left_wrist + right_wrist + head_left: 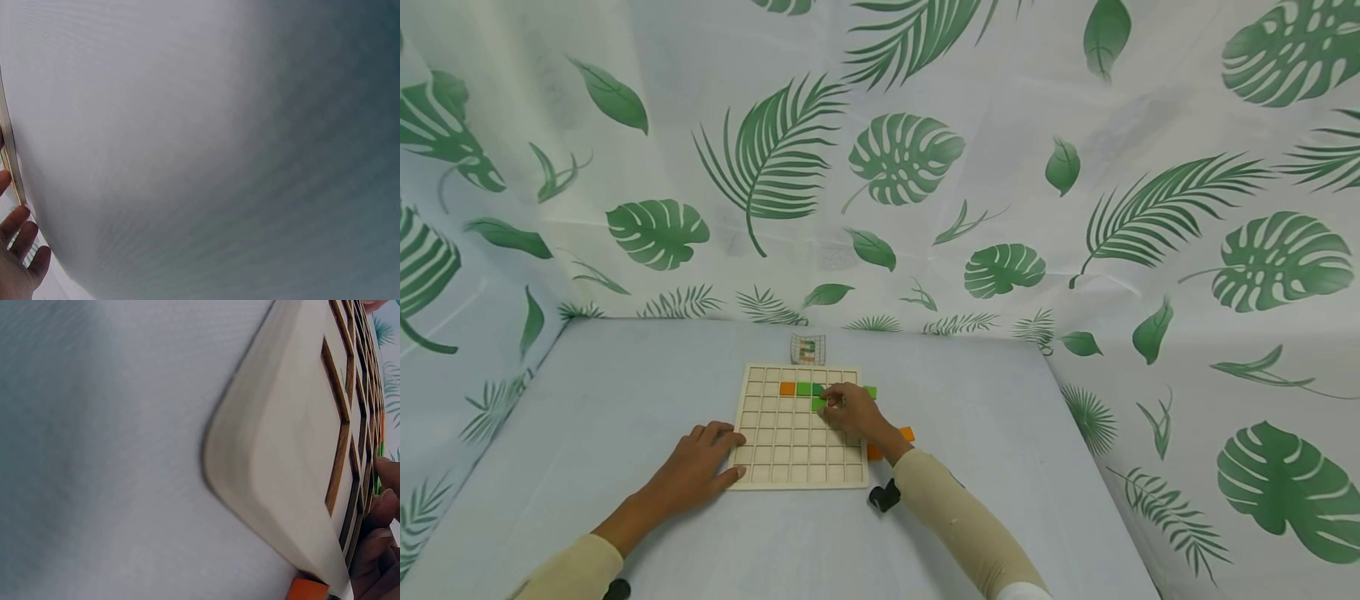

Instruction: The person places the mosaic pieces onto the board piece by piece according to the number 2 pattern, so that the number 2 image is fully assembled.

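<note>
A pale wooden grid board lies flat with square cells. Along an upper row sit an orange tile, a light green tile and a darker green tile. Below the darker one, my right hand pinches a light green tile at the cell, its thumb and index finger bent. The right wrist view catches these fingers at the grid, partly cut off by the frame. My left hand rests against the board's left edge with its fingers spread and loosely extended.
Behind the board is a small card with a coloured grid pattern. To the right lie a green tile and orange tiles, partly behind the right arm. A black object sits near the board's lower right corner. Leaf-printed sheets surround the table.
</note>
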Available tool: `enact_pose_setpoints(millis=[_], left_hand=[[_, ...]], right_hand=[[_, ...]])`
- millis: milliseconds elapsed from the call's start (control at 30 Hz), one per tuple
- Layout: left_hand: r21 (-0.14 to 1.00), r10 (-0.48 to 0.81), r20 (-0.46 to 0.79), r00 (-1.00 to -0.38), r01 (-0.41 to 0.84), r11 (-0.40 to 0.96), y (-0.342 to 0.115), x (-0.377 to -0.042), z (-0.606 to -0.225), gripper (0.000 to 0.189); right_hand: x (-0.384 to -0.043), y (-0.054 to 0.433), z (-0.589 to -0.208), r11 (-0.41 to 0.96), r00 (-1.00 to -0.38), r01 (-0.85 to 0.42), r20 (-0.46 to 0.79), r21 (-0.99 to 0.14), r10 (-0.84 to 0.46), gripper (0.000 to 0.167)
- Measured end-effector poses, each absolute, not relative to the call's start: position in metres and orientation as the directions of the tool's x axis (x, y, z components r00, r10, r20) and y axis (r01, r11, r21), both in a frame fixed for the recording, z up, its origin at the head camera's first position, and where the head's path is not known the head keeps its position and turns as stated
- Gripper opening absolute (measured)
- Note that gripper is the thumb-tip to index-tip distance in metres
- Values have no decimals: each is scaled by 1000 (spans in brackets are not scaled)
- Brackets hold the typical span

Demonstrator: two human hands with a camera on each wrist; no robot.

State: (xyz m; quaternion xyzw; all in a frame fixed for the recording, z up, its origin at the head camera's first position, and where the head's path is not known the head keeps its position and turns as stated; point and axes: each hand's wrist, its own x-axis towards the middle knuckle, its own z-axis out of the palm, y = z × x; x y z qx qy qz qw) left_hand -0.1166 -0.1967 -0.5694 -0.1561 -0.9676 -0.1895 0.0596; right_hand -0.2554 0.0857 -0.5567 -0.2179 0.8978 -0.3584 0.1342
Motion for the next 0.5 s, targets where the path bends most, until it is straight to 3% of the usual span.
enact_pose_setpoints(millis=[500], left_hand=[[349,267,142,-953,301,888,-196,-118,-573,43]], right_hand=[[-256,90,-552,618,-855,-283,-100,-733,-509,29]])
